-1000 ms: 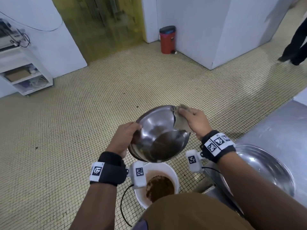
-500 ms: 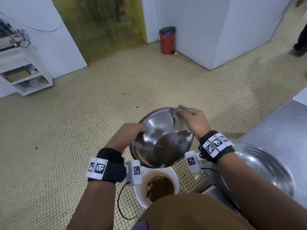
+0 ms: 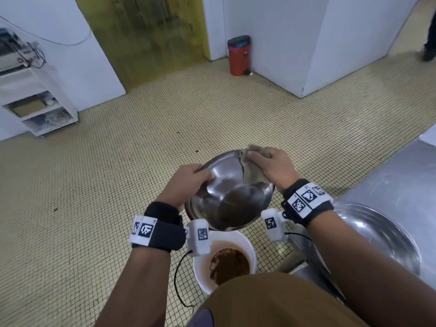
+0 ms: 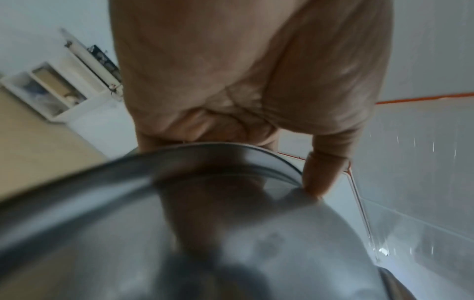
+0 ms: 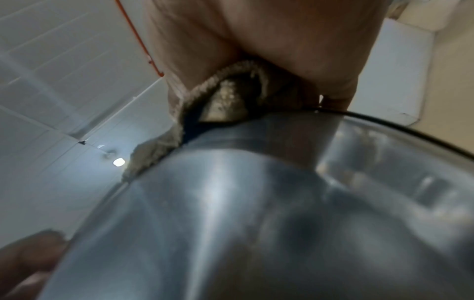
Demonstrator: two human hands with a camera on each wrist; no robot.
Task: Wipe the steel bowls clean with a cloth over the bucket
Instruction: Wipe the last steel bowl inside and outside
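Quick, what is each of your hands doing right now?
Left hand: grips the rim of the steel bowl, tilted above the bucket.
Right hand: presses the cloth over the bowl's rim.

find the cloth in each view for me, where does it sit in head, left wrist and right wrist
Head: cloth upper centre, draped over the far right rim of the steel bowl, under the right hand.
Left wrist: not in view.
Right wrist: upper centre, between the palm and the bowl's rim.
Shared landmark: the steel bowl's rim, seen in all three views.
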